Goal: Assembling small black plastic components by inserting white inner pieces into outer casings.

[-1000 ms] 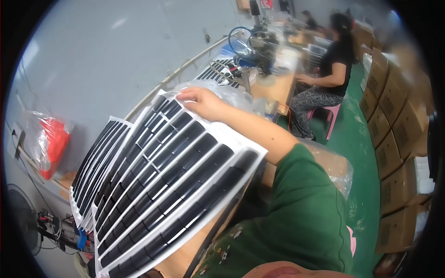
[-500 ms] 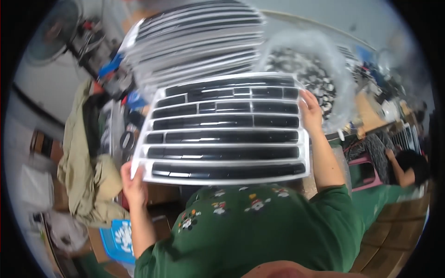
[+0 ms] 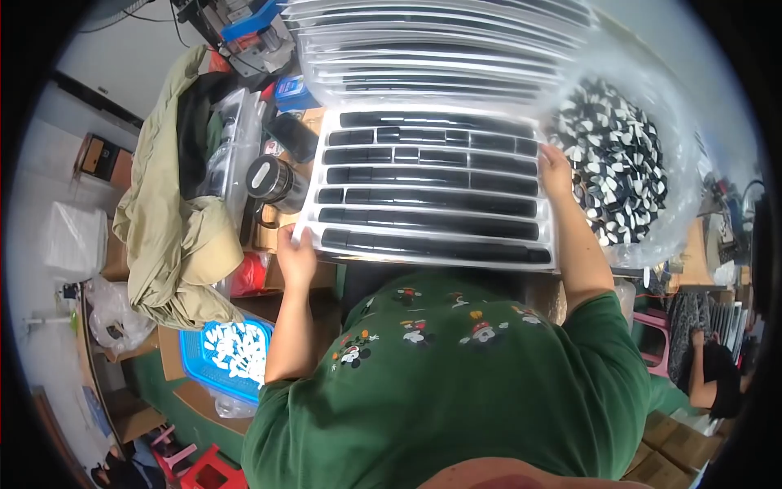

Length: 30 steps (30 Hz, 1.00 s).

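My left hand is closed on the near left corner of a shallow white tray. At its far right edge, my right hand grips the rim. Rows of glossy black pieces fill the tray's long slots, some end to end with thin seams between them. The tray lies almost level at the table edge, just in front of a tall stack of similar white trays with dark rows in them. Whether it rests fully on the tabletop is hidden.
A large clear plastic bag of loose black and white pieces stands right of the trays. Left are a lidded drinking jar, a phone and a draped khaki garment. Below sits a blue basket of white pieces. Another person is at far right.
The tray, raised and tilted earlier, has moved down and lies flatter by the stack, with both hands still on it. My view has shifted, so the basket and jar show more clearly.
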Tool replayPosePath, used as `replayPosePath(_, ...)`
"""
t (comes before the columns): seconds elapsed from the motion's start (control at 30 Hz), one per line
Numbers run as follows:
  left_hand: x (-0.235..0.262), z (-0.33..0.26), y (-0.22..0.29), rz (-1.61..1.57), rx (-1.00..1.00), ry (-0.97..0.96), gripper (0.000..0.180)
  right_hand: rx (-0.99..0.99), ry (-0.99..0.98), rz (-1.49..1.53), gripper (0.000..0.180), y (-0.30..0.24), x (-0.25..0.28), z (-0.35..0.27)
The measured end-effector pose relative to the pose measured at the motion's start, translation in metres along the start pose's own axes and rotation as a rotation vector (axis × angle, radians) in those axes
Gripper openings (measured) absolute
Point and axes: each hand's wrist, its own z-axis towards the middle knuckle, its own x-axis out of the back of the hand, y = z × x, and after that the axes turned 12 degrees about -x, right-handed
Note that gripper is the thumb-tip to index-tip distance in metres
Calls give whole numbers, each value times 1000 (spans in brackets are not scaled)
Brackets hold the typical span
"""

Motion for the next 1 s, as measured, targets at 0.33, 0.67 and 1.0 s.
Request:
replayPosePath(0.33, -5, -6, 53, 838, -331, -141, 32, 44, 81, -276, 30, -21, -9, 2)
replayPosePath(0.67, -163, 177, 99, -135, -92, -101, 118, -410, -111, 430, 112, -139, -40, 48)
replayPosePath(1.0, -214, 243, 96, -184, 27, -163, 140, -608, -255, 1038, 80, -126, -61, 94)
